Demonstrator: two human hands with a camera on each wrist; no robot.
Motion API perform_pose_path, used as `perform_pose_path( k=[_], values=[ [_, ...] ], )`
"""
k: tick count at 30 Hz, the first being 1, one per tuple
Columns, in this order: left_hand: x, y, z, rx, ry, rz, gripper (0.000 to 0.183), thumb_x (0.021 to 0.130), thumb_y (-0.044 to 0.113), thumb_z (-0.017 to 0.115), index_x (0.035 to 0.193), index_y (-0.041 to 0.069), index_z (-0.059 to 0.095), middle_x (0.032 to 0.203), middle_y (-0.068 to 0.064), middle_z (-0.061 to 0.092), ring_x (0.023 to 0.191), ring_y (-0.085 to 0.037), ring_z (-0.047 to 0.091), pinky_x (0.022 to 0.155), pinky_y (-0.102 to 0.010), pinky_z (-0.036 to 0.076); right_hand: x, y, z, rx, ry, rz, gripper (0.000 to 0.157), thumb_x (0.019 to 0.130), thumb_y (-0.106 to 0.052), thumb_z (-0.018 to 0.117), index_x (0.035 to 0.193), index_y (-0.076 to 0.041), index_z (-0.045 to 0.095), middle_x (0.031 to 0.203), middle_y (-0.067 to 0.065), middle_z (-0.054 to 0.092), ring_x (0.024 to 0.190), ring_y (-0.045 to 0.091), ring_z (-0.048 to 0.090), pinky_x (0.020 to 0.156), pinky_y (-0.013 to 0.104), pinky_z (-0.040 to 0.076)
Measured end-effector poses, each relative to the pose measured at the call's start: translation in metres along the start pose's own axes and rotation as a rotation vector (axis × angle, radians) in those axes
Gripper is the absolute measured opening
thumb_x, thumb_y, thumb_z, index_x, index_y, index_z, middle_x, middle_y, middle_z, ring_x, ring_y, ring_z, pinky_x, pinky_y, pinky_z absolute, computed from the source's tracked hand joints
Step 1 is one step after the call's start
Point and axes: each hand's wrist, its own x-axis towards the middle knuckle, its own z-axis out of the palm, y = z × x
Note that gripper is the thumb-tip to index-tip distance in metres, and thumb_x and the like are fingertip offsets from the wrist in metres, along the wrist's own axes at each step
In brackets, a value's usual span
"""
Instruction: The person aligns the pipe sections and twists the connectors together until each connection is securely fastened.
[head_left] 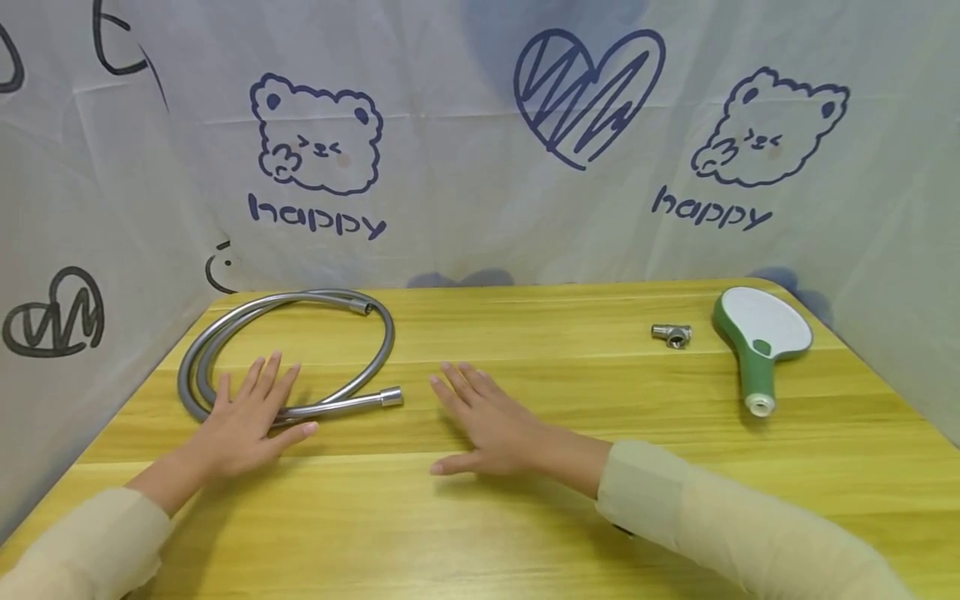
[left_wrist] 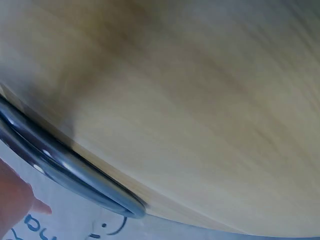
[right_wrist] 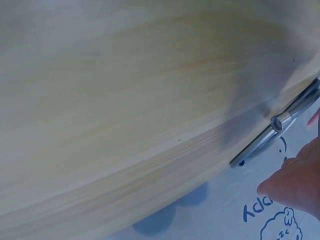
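Observation:
A grey metallic shower hose (head_left: 288,412) lies coiled on the left of the wooden table. My left hand (head_left: 243,425) is spread over the near side of the coil; whether it touches the hose I cannot tell. In the left wrist view, part of the hose (left_wrist: 65,160) passes beside my left hand (left_wrist: 15,197). My right hand (head_left: 491,425) extends with straight fingers just right of the hose's end fitting (head_left: 392,397), holding nothing. In the right wrist view, my right hand (right_wrist: 295,180) appears at the edge, near the hose fitting (right_wrist: 281,121).
At the back right lie a small metal tee valve (head_left: 672,335) and a green and white shower head (head_left: 763,325). The wooden table (head_left: 525,533) meets a pale cloth (head_left: 465,192) with drawings behind it and at both sides.

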Motion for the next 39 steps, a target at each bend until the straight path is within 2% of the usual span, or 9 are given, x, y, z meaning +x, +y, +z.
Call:
perform_pose_path(
  k=[13,19,31,39],
  values=[
    [0.008,-0.019,-0.007,0.006,-0.029,-0.055,0.088,0.091,0.055,0.045,0.147,-0.002,0.009,0.149,-0.034,-0.001,0.135,-0.054,0.005,0.101,-0.071,-0.004,0.020,-0.009,0.000,-0.043,-0.009,-0.017,0.096,0.085,-0.066,0.045,0.150,-0.011,0.001,0.157,0.006,-0.004,0.144,0.024,-0.007,0.117,0.044,0.003],
    [0.012,-0.029,-0.011,0.020,-0.033,-0.090,0.089,0.091,0.056,0.043,0.146,-0.007,0.010,0.148,-0.037,-0.002,0.134,-0.056,0.003,0.100,-0.072,-0.004,0.030,-0.015,0.001,-0.045,-0.020,-0.021,0.095,0.086,-0.065,0.045,0.150,-0.011,0.002,0.157,0.006,-0.004,0.144,0.024,-0.007,0.117,0.044,0.003],
    [0.019,-0.050,-0.017,-0.023,-0.060,-0.215,0.093,0.092,0.060,0.037,0.144,-0.011,0.006,0.144,-0.042,-0.011,0.128,-0.063,-0.005,0.096,-0.074,-0.004,0.047,-0.025,0.006,-0.073,-0.075,-0.049,0.091,0.088,-0.063,0.043,0.150,-0.010,0.003,0.157,0.007,0.000,0.145,0.025,-0.001,0.117,0.041,0.004],
    [0.021,-0.070,-0.017,0.021,-0.080,-0.262,0.098,0.091,0.063,0.034,0.142,-0.015,0.005,0.139,-0.048,-0.008,0.124,-0.068,-0.001,0.094,-0.076,-0.001,0.058,-0.028,0.005,-0.057,-0.084,-0.068,0.088,0.090,-0.059,0.044,0.150,-0.008,0.006,0.157,0.009,0.003,0.145,0.027,0.002,0.117,0.042,0.006]
  ],
)
